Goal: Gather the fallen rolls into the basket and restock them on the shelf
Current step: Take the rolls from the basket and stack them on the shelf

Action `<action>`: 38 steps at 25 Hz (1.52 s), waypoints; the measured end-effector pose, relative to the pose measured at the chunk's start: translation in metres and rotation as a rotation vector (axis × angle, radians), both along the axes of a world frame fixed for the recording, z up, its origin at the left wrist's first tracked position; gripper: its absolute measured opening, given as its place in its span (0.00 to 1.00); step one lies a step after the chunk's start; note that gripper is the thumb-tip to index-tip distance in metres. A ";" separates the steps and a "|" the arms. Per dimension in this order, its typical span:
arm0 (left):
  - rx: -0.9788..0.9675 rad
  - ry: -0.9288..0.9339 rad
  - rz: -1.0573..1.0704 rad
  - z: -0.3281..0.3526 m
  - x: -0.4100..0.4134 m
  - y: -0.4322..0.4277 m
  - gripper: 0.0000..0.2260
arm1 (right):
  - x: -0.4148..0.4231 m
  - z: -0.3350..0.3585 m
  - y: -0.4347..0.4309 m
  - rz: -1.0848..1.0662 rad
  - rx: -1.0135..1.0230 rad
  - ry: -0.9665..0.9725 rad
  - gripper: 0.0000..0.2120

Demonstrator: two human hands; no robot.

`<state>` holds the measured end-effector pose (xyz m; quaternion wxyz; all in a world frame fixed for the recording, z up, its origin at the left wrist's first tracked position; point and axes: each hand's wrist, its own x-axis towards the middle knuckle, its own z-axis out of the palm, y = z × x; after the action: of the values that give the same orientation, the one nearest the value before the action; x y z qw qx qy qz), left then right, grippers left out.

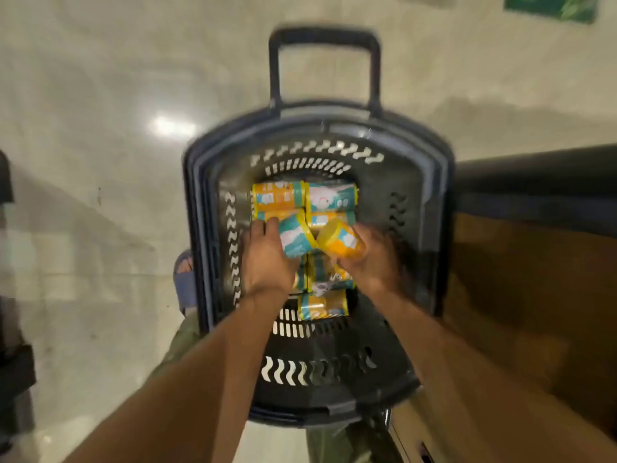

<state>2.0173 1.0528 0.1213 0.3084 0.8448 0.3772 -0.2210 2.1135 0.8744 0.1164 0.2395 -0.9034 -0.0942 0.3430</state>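
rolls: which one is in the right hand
The orange roll, gripped by the right hand; the left hand holds a teal roll, the rest lie in the basket.

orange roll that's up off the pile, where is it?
Head view, centre: the orange roll is gripped in the right hand over the basket, right beside the teal roll in the left hand.

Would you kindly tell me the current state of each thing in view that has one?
basket: upright, partly filled with rolls.
pull handle: extended.
left hand: holds the teal roll.
right hand: holds the orange roll.
teal roll: tilted, held over the basket's load.
orange roll: tilted, held beside the teal roll.
stacked rolls: lying on their sides inside the basket.
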 end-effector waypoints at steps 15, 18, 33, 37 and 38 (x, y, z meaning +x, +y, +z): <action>-0.283 -0.628 -0.603 0.620 0.073 0.057 0.36 | -0.111 0.647 -0.056 -0.936 0.311 -0.606 0.28; -0.362 -0.690 -0.832 0.660 0.092 -0.016 0.35 | -0.155 0.684 -0.120 -1.119 0.265 -0.746 0.33; -0.397 -0.924 -1.784 0.783 0.088 -0.600 0.38 | -0.288 0.729 -0.442 -1.470 -0.081 -0.852 0.31; -0.154 -1.071 -2.020 0.769 0.093 -0.693 0.37 | -0.299 0.723 -0.465 -1.506 -0.053 -0.861 0.30; -0.089 -1.069 -2.054 0.760 0.095 -0.704 0.35 | -0.300 0.721 -0.468 -1.519 -0.042 -0.830 0.31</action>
<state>2.1119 0.3489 0.8810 0.1335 0.7274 -0.6731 0.0049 1.8138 0.4060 0.8374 0.3331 -0.7781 0.4614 -0.2657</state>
